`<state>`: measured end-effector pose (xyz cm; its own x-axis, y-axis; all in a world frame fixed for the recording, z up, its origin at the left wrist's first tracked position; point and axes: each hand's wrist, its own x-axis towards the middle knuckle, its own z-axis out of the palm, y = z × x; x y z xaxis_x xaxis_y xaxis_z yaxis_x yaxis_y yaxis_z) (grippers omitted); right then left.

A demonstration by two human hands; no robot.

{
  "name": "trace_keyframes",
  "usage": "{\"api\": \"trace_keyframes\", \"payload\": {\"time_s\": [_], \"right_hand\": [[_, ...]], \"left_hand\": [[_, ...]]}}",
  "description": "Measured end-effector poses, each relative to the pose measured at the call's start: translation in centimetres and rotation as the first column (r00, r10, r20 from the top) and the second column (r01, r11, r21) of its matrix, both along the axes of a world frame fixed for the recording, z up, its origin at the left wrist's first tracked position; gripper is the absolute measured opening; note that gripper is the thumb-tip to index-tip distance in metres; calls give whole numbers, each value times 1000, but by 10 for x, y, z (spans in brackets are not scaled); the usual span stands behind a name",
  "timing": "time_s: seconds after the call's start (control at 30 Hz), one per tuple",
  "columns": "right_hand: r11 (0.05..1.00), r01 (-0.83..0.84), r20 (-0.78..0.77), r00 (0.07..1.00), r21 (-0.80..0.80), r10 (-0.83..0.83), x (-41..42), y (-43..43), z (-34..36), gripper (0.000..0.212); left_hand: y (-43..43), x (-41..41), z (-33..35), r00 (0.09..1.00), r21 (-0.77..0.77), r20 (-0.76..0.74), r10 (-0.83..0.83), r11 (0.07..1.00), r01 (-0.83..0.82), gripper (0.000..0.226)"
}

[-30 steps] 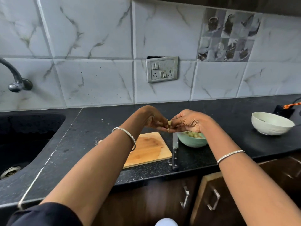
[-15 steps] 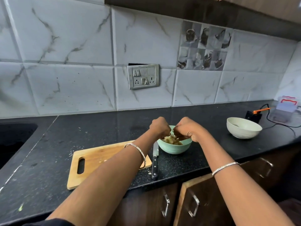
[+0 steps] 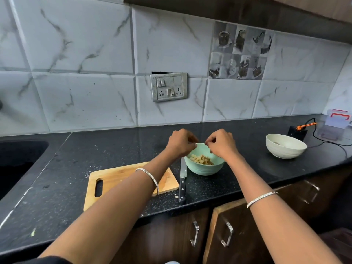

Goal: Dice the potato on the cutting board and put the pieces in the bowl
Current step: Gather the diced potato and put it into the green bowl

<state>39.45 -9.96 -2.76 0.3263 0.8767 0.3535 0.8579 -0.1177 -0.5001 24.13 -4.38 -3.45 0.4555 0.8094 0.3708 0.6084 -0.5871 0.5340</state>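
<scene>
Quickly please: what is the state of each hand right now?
Left hand: fingers curled above the green bowl; whether it holds a piece cannot be told.
Right hand: the same, cannot be told.

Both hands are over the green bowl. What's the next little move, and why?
Probably lift the left hand and right hand away from the green bowl. The potato pieces already lie in it, the cutting board shows only crumbs, and neither hand visibly holds more.

Black countertop bears cutting board, knife, green bowl, white bowl.
</scene>
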Motion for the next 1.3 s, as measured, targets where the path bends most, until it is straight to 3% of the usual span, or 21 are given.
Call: {"api": "trace_keyframes", "payload": {"time_s": [0.13,0.2,0.33,0.47,0.57,0.7,0.97,1.17,1.3], "right_hand": [[981,-59,-169,981,184,91,-30,-6,-2,21],[966,-157,-158,969,207,192,-56,-9,-9,20],[913,-407,-27,913,-11,407,-110,-9,-29,21],[834,-530,26,841,-155,540,-154,-3,-48,24],[776,-573,15,802,-264,597,-181,6,-63,30],[710,-616,58,740,-340,670,-209,9,-76,37],[705,-615,174,697,-352,695,-197,-8,-81,40],[815,-540,162,803,-211,574,-171,7,-61,37],[818,-510,179,808,-266,561,-181,16,-72,39]], "left_hand": [[0,-55,8,998,-115,61,-27,993,34,22],[-1,-94,8,996,-185,80,30,983,-15,20],[-9,-169,-6,966,-336,57,254,916,-221,14],[-25,-222,-24,932,-454,-105,346,818,-354,14],[-38,-242,-35,910,-448,-211,357,792,-415,26],[-54,-255,-47,892,-399,-235,386,799,-450,38],[-72,-255,-56,879,-379,-275,390,796,-471,59],[-74,-246,-54,848,-336,-337,410,789,-515,58],[-76,-245,-56,845,-338,-343,411,785,-519,58]]}}
